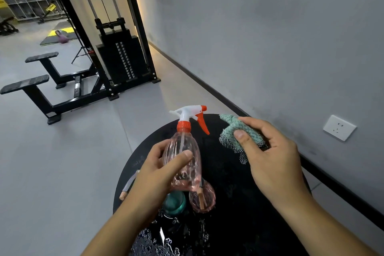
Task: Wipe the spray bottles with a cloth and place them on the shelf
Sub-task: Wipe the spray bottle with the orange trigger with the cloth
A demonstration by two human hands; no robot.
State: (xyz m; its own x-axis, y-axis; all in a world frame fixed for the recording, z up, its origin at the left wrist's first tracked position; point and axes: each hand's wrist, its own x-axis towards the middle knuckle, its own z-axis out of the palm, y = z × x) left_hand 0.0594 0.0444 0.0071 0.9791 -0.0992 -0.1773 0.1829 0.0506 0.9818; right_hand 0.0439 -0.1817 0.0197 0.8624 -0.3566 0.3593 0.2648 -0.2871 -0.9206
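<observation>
- Gym floor and a grey wall form the background; a round black table sits directly below both hands, close to the wall.
- Left hand: fingers and thumb wrapped around the belly of the pink spray bottle, holding it above the table, clear of the surface.
- Bottle axis: long axis runs from the base near the left palm up and away to the white trigger head; the orange nozzle tip and the orange trigger face right, towards the cloth side.
- Right hand: fingers and thumb curled around a bunched green cloth, thumb pressing on top of it.
- Key relation: the cloth is just beside the bottle, on its right, level with the neck and upper body, not touching. The right hand is the nearer one for the wipe; judged next move is a short leftward travel onto the bottle wall.
- Below the left hand, a teal bottle and a second pink bottle stand on the table.
- Shelf for placement: cannot be identified with confidence.
</observation>
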